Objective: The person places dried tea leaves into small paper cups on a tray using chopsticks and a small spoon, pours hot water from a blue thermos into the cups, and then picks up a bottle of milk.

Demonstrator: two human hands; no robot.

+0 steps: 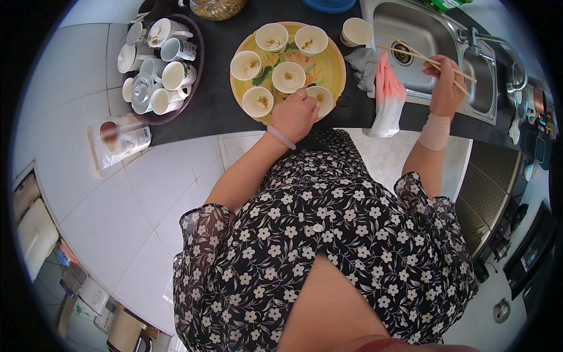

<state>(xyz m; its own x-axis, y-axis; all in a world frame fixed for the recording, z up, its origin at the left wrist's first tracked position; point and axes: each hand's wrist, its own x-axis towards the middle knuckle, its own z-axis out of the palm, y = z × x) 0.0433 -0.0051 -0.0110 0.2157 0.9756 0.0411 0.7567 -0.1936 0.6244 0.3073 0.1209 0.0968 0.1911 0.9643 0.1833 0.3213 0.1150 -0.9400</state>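
My right hand [445,83] grips a pair of wooden chopsticks [413,52], their tips over the steel sink [426,26]. My left hand [295,113], wearing a ring and a pale bangle, reaches to the front of a round yellow tray [336,66] with a floral print. Its fingers are bunched beside a white cup [323,103], which it partly covers; whether they hold anything is hidden. Several white cups stand on the tray, among them a middle cup [288,79], each with a little dried plant matter inside. Another white cup [357,33] stands off the tray, by the sink.
At left, a dark round tray [200,57] bears mugs and glassware. Behind are a jar of dried material [217,9] and a blue basin [329,3]. A grey cloth [365,68] and pink-and-white gloves [388,97] lie at the sink's near edge, below the faucet [477,46].
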